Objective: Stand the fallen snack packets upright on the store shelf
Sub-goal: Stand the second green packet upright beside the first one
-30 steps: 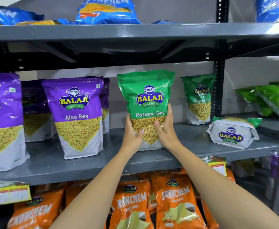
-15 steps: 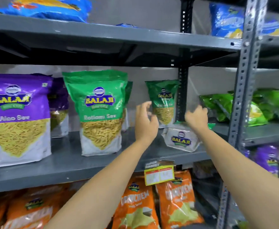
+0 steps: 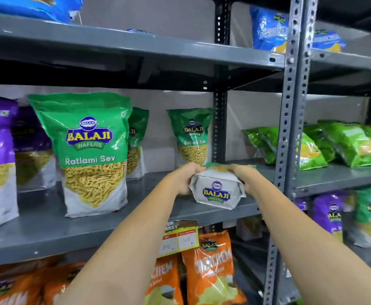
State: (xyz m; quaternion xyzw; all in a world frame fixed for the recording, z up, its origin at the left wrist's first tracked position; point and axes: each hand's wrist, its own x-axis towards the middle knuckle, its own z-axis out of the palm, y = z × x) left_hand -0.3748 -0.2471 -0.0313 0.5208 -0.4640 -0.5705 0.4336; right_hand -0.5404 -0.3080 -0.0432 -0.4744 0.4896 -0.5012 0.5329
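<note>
Grey metal shelf (image 3: 48,227) fills my view; on its front edge the fallen packet (image 3: 217,191) lies flat (white base toward me), my left hand (image 3: 183,179) and right hand (image 3: 245,178) grasping its sides, beside an upright green packet (image 3: 92,150).

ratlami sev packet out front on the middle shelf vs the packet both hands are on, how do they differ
The front Ratlami Sev packet stands upright with its printed face forward; the held packet lies tipped over, its white base toward the camera. The front packet stands free, untouched; the left hand and right hand grip the held packet's two sides. The front packet sits left on the shelf; the held one is beside the upright post. Both carry the Balaji Wafers logo and green tops.
</note>
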